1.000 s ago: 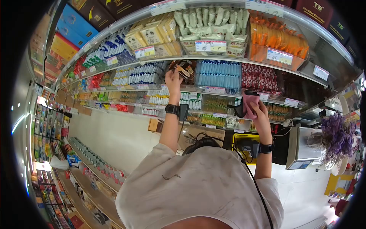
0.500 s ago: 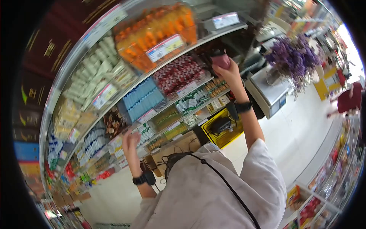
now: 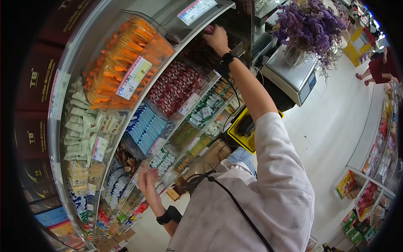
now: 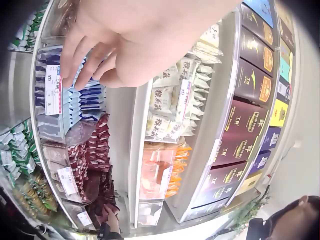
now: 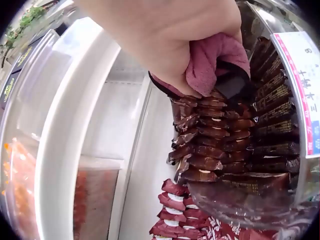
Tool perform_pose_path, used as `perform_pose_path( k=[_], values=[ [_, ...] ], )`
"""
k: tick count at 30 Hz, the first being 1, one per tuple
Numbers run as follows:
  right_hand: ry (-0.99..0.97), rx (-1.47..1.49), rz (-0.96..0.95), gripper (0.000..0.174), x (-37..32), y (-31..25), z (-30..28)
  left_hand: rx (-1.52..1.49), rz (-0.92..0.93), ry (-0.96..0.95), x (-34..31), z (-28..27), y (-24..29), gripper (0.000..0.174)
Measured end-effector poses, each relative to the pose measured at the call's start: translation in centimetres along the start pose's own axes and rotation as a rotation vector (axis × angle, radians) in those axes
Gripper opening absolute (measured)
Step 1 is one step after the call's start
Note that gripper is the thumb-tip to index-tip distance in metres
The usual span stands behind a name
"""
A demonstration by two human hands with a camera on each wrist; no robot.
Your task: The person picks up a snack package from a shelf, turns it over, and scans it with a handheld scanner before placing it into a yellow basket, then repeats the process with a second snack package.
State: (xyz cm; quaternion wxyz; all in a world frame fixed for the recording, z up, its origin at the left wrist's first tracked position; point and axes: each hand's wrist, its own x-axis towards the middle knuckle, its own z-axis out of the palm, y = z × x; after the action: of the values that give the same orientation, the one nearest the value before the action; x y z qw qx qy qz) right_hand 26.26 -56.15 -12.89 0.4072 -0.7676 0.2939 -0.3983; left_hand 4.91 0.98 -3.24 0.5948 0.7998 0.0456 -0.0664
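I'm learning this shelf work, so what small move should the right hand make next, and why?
Probably wipe along the edge of the clear bin: the right hand already holds the pink cloth by its brown packets, while the left hand is away near the blue packets.

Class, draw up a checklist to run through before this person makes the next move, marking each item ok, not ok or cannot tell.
1. Right hand has a grip on the pink cloth: ok.
2. Cloth is at the brown packets: ok, the right wrist view shows it there.
3. Cloth presses on those packets: cannot tell, the contact is hidden.
4. Left hand is free: ok, it holds nothing.
5. Left hand is beside the brown packets too: not ok, it is nearer the blue packets.
6. Price tag is in place by the brown packets: ok.
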Motion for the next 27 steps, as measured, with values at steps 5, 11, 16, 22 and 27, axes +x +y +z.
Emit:
perform_pose_path(
  k=[5,11,16,22,27],
  values=[
    [-0.11,-0.032,-0.114,0.044,2.4,0.3,2.6,0.03,-0.02,-0.043,1.1,0.6,0.1,0.035],
    [-0.139,-0.147,-0.091,0.03,2.0,-1.4,2.6,0.069,-0.034,-0.029,0.9,1.6,0.6,0.036],
    [-0.028,-0.197,-0.178,0.028,1.8,-2.8,2.5,0.072,-0.057,-0.029,1.0,1.3,-0.2,0.037],
    [-0.03,-0.3,-0.202,0.023,3.2,-2.4,4.4,0.064,-0.048,-0.051,0.8,1.3,-0.3,0.037],
    [0.115,-0.215,-0.268,0.025,3.4,-2.0,5.2,0.038,-0.058,-0.026,0.6,1.2,-0.4,0.038]
  ],
)
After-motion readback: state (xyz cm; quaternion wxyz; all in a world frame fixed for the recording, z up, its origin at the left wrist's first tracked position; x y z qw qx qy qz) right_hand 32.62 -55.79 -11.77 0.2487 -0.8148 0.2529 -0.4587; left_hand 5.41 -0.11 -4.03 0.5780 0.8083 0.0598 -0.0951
